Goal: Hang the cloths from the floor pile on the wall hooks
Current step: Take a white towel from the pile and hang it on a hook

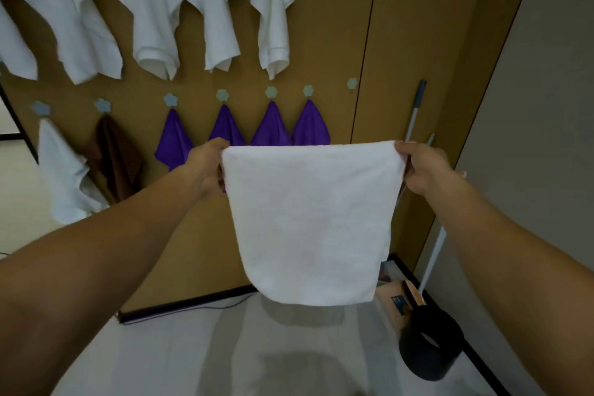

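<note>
I hold a white cloth [310, 222] spread flat in front of me, above the floor. My left hand [207, 167] pinches its top left corner and my right hand [421, 167] pinches its top right corner. Behind it, on the brown wall, several purple cloths [173, 138] hang from flower-shaped hooks. A bare hook [352, 83] sits to the right of them in the lower row. Several white cloths [151, 10] hang in the upper row. A brown cloth [117, 157] and a white cloth [64, 177] hang at the lower left. The floor pile is not in view.
A mop handle [416, 109] leans against the wall at the right. A dark bucket-like object [430, 344] and a small box [398, 299] lie on the floor in the right corner. A grey wall [530, 138] closes off the right side.
</note>
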`<state>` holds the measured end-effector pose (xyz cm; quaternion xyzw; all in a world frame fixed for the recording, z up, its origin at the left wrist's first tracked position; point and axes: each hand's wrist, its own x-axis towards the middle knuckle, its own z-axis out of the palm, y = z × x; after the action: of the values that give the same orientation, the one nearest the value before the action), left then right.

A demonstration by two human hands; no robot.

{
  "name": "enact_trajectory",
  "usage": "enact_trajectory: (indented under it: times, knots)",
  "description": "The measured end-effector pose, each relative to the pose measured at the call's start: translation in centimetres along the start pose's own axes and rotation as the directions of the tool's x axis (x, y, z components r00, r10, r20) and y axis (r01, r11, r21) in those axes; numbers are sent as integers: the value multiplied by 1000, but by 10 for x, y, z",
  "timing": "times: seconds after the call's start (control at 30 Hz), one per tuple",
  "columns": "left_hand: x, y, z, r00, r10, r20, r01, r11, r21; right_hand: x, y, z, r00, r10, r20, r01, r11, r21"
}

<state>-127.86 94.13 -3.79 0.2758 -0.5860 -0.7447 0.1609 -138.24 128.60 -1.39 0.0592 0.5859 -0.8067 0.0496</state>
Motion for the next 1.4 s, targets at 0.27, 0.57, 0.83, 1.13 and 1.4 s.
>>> enact_trajectory:
  times: [0.27, 0.57, 0.83, 1.13, 1.4]
  knots:
    - [33, -5, -62, 993, 32, -111, -26, 998, 54, -10, 26, 43, 997, -11, -83, -4, 985, -173]
    - [41, -16, -100, 984, 22, -177, 12, 982, 190, -7, 58, 69, 974, -213, -79, 156, 880, -448]
    - [19, 13, -97, 854, 486, -184, -467, 873, 140, -13, 43, 78, 814, -570, -107, 493, 777, -392]
    - [14, -13, -98, 764, 573, -298, -448, 803, 393, -15, 65, 64, 794, -602, -78, 489, 710, -507]
    - [18, -34, -105, 976, 146, -159, -3, 746, 666, -1, 91, 46, 998, -34, -49, -12, 689, -725]
